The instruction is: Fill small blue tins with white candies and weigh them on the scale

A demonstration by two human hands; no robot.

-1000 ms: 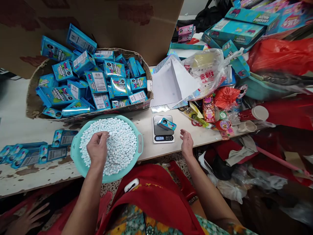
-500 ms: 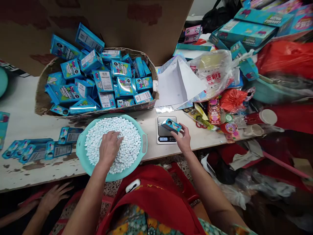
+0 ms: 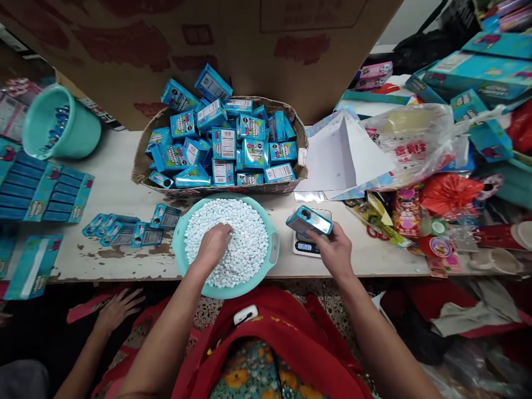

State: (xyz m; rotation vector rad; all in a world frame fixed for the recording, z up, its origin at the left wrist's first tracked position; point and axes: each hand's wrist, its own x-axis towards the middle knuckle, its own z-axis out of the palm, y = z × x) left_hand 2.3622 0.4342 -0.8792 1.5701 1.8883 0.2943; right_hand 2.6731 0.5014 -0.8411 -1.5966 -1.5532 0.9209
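Note:
My left hand (image 3: 213, 247) rests with curled fingers in the small white candies that fill a teal basin (image 3: 271, 256) at the table's front edge. What its fingers hold is hidden. My right hand (image 3: 333, 250) grips a small blue candy box (image 3: 309, 221) lifted just above a digital scale (image 3: 306, 246), whose display is lit. Behind the basin a cardboard tray (image 3: 143, 164) is piled with several blue candy boxes.
Flat blue boxes (image 3: 124, 231) lie left of the basin, with larger blue cartons (image 3: 44, 187) and a teal bucket (image 3: 58, 123) further left. A white folded sheet (image 3: 344, 155), plastic bags and toys crowd the right. Another person's hand (image 3: 118, 309) reaches in at lower left.
My right hand reached to the scale and lifted the blue box off it. My left hand sank into the candies. The view swung left, which revealed the bucket and cartons.

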